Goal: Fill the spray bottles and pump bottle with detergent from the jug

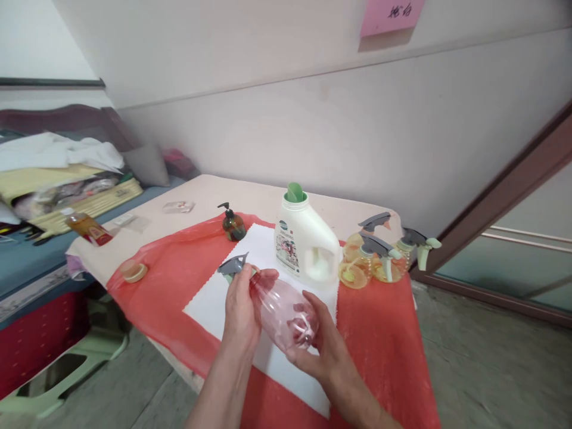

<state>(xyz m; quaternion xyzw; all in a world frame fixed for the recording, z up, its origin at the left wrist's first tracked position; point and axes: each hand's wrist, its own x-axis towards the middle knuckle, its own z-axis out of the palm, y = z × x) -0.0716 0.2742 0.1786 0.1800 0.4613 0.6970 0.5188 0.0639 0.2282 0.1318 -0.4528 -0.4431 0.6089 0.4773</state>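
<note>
A clear pink spray bottle with a grey trigger head lies tilted between my hands, its head toward the left. My left hand is closed round its neck, just below the trigger. Around the bottle's base curl the fingers of my right hand. No liquid shows inside it. Just behind stands a white detergent jug with a green spout in its uncapped neck. A white sheet lies under the jug and my hands.
Several yellow-tinted spray bottles stand at the right on a red cloth. A dark pump bottle stands left of the jug. Farther left are a small round container and a bottle of amber liquid. A green stool is beside the table.
</note>
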